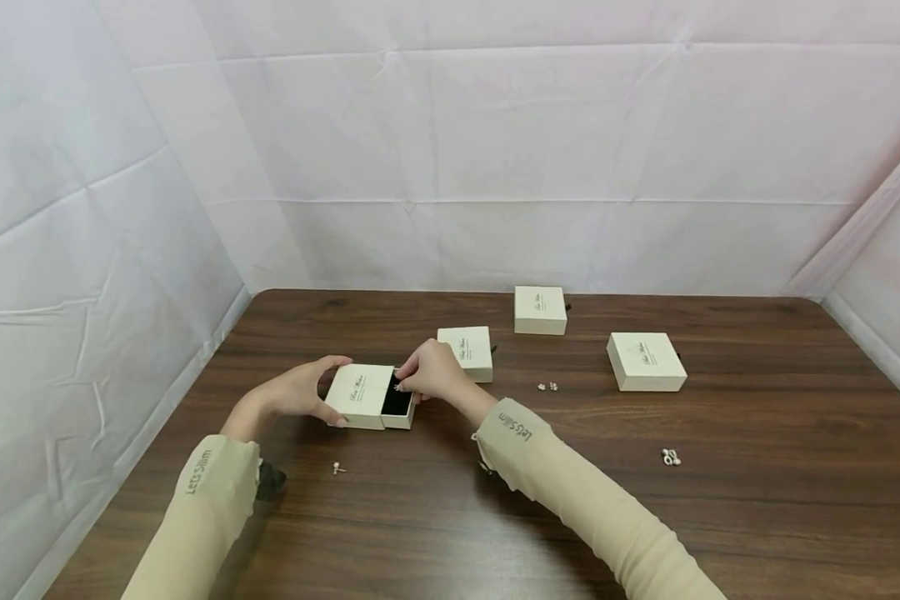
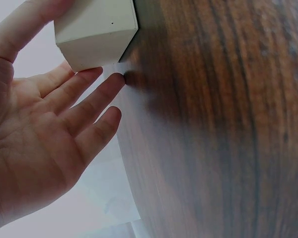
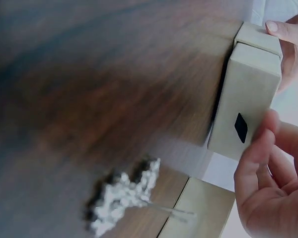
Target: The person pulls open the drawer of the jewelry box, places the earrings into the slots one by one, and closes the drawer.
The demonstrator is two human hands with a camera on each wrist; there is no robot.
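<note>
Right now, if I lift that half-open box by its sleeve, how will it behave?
Probably light: the box is small card. Its drawer sticks out, so it may slide further if tilted. Flat and squat on the table, it looks unlikely to tip or roll.

open box (image 1: 370, 397) front-left, three boxes behind — table (image 1: 757, 517)

earring (image 3: 121, 201): blurred (right wrist view) | box lettering (image 1: 357, 391): too small to read
</note>
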